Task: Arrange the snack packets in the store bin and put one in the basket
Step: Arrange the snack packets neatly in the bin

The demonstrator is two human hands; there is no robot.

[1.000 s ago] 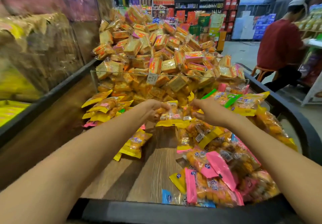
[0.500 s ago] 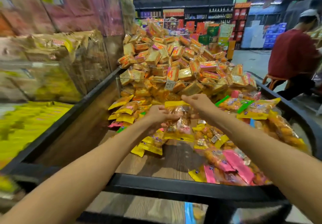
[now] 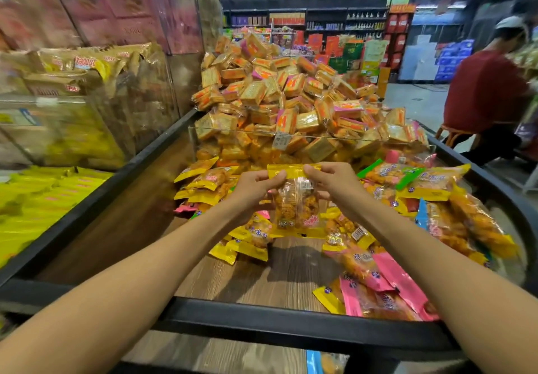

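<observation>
Gripping 1 snack packet (image 3: 294, 199) upright, left hand (image 3: 256, 188), right hand (image 3: 330, 183), above store bin (image 3: 262, 317)

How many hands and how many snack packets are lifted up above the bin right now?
hands: 2 (left hand, right hand)
snack packet, pinched by both hands: 1
total: 3

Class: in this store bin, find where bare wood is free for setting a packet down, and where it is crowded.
Bare wood runs down the bin's middle and left, bordered by the black front rim, the yellow packets and the pink packets. It is crowded on the right and behind the clear divider.
</observation>
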